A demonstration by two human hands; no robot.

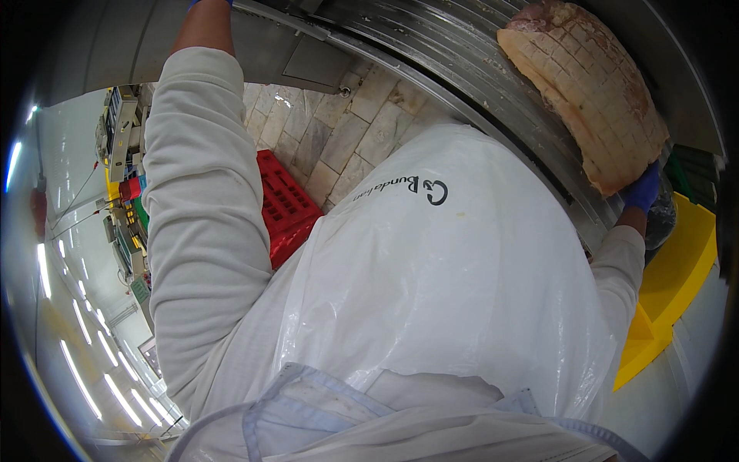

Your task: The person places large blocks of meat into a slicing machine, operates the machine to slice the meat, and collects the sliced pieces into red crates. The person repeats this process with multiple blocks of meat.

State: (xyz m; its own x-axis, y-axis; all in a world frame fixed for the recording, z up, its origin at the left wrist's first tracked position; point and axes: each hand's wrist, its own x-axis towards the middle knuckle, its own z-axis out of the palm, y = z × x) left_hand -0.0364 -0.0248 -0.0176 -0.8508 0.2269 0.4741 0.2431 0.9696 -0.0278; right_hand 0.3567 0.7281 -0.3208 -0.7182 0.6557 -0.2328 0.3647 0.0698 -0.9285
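A large slab of meat with a scored rind (589, 85) lies on a ridged metal surface (416, 54) at the upper right. Its pale fat is cut in a criss-cross grid, and the far end shows pinker flesh. My right hand (645, 189), in a blue glove, is closed against the near end of the slab; the meat hides part of its fingers. Stretched far forward, my left arm reaches the top edge of the head view. Only a sliver of my blue-gloved left hand (209, 2) shows there, beside grey metal panelling, with its fingers out of the picture.
A yellow bin (677, 262) stands at the right near my forearm, with a dark plastic-wrapped thing (662, 219) beside it. On the tiled floor (339, 138) sits a red crate (285, 204). A metal edge (462, 115) runs in front of my white apron. Equipment (123, 154) lines the left.
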